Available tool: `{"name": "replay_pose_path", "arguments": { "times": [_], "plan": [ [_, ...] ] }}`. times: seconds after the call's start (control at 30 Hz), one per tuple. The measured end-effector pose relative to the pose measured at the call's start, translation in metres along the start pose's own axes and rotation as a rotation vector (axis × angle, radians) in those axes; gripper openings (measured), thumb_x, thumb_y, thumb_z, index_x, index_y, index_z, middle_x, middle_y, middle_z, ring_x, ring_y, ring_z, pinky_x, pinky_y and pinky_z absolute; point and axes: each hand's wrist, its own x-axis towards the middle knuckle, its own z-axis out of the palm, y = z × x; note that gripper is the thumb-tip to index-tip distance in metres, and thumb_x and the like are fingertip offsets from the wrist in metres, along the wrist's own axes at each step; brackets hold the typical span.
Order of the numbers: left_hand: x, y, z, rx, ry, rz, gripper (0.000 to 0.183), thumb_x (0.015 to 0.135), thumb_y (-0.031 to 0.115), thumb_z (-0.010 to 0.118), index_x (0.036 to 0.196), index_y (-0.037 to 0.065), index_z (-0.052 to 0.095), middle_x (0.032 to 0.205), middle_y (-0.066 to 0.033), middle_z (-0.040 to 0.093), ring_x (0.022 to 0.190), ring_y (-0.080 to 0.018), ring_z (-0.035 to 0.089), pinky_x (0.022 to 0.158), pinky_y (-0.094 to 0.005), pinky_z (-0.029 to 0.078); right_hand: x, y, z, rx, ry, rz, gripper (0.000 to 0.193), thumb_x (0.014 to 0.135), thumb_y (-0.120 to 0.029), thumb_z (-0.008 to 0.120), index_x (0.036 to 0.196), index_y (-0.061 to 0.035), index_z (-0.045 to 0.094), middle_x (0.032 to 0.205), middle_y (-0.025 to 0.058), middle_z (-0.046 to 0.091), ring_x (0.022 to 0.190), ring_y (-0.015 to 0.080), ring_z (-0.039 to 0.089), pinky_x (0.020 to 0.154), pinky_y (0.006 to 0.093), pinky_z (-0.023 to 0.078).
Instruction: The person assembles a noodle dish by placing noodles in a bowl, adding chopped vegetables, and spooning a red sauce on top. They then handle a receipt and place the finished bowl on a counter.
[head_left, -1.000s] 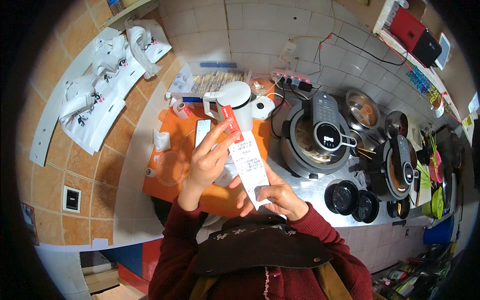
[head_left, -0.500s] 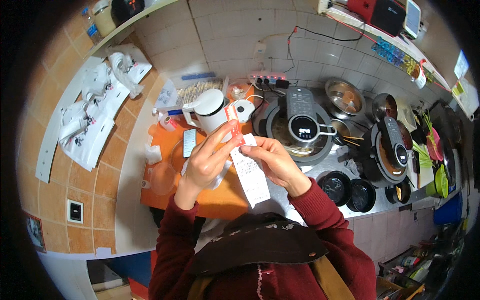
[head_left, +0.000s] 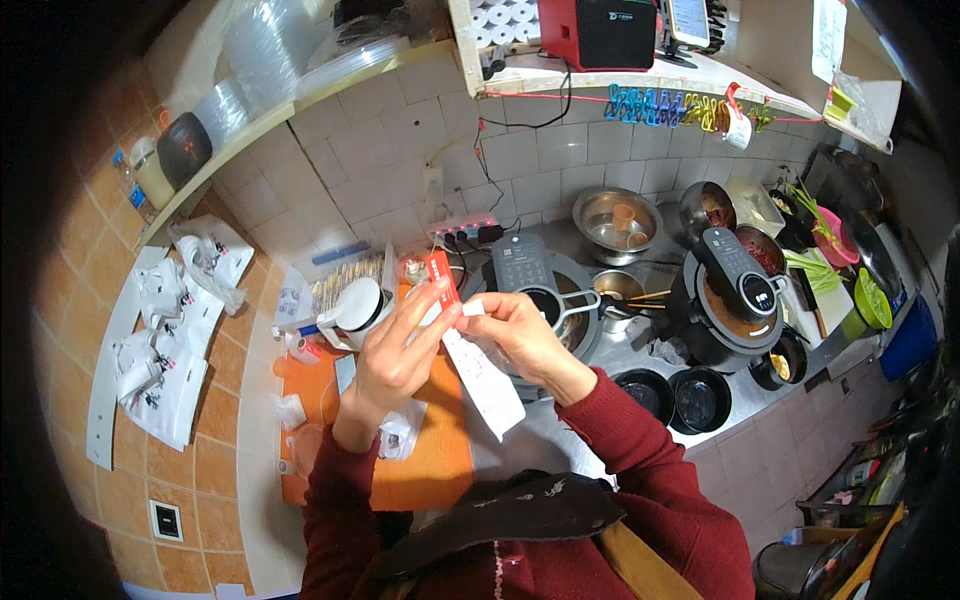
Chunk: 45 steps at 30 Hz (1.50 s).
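Over the counter, my two hands come together at the top of a long white printed receipt (head_left: pixel 485 388). My left hand (head_left: pixel 392 358) is closed on a narrow red packet (head_left: pixel 440 270), which sticks up past the fingertips; its exact kind is unclear. The receipt's upper edge is pinched by my right hand (head_left: pixel 525 338), and its lower end hangs free. Part of the receipt's top is hidden behind the fingers. Below my left wrist, a crumpled white plastic bag (head_left: pixel 402 428) lies on the orange board (head_left: pixel 440 475).
A white pitcher (head_left: pixel 357 303) stands behind my left hand, near a tray of skewers (head_left: pixel 345 285). To the right are two dark cookers (head_left: pixel 522 262), black bowls (head_left: pixel 697 400) and a metal basin (head_left: pixel 617 225). A shelf holding a red box (head_left: pixel 600 35) runs overhead.
The view has swung up and to the right, showing more of the shelves. Both hands still hold the receipt and red packet; my right fingers now pinch nearer the receipt's top edge.
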Motion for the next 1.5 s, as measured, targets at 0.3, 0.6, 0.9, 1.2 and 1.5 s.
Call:
{"name": "replay_pose_path", "arguments": {
  "times": [0.3, 0.6, 0.9, 1.2, 1.5],
  "plan": [
    [0.104, -0.035, 0.0, 0.193, 0.196, 0.068, 0.047, 0.076, -0.01, 0.058, 0.121, 0.004, 0.064, 0.132, -0.0145, 0.055, 0.114, -0.0331, 0.056, 0.09, -0.0386, 0.051, 0.078, -0.087, -0.033, -0.374, 0.155, -0.465, 0.014, 0.09, -0.012, 0.065, 0.097, -0.0011, 0.069, 0.081, -0.0018, 0.066, 0.072, 0.003, 0.056, 0.063, 0.0198, 0.044],
    [0.184, -0.097, 0.018, 0.547, 0.108, 0.169, 0.054, 0.074, -0.005, 0.06, 0.127, 0.006, 0.058, 0.134, -0.0036, 0.054, 0.125, -0.0241, 0.047, 0.098, -0.038, 0.043, 0.157, -0.136, -0.043, -0.533, 0.31, -0.477, 0.018, 0.088, -0.015, 0.065, 0.096, 0.0002, 0.069, 0.08, -0.0003, 0.066, 0.067, 0.0045, 0.055, 0.058, 0.021, 0.043],
    [0.185, -0.133, 0.025, 0.693, 0.05, 0.156, 0.071, 0.073, -0.006, 0.058, 0.137, 0.022, 0.052, 0.144, 0.0099, 0.047, 0.128, -0.0198, 0.044, 0.104, -0.0407, 0.038, 0.151, -0.139, -0.051, -0.567, 0.297, -0.421, 0.024, 0.087, -0.022, 0.065, 0.096, -0.0011, 0.072, 0.078, -0.0019, 0.065, 0.063, 0.0038, 0.049, 0.057, 0.0213, 0.04],
    [0.174, -0.113, 0.014, 0.499, 0.021, 0.081, 0.055, 0.083, 0.024, 0.058, 0.137, 0.017, 0.052, 0.147, -0.0067, 0.042, 0.137, -0.0281, 0.035, 0.112, -0.042, 0.03, 0.041, -0.097, -0.099, -0.677, 0.414, -0.51, 0.03, 0.093, -0.015, 0.06, 0.118, 0.0006, 0.062, 0.11, 0.0102, 0.068, 0.1, 0.0146, 0.063, 0.089, 0.0261, 0.046],
    [-0.002, 0.013, 0.079, -0.382, -0.026, -0.373, 0.035, 0.083, 0.007, 0.068, 0.117, 0.0, 0.063, 0.12, -0.0159, 0.062, 0.113, -0.0318, 0.058, 0.099, -0.0419, 0.045, -0.099, 0.026, -0.086, -0.382, 0.411, -0.011, 0.018, 0.096, -0.008, 0.05, 0.088, 0.001, 0.064, 0.093, 0.0093, 0.069, 0.087, 0.0142, 0.063, 0.082, 0.0281, 0.049]
  ]
}}
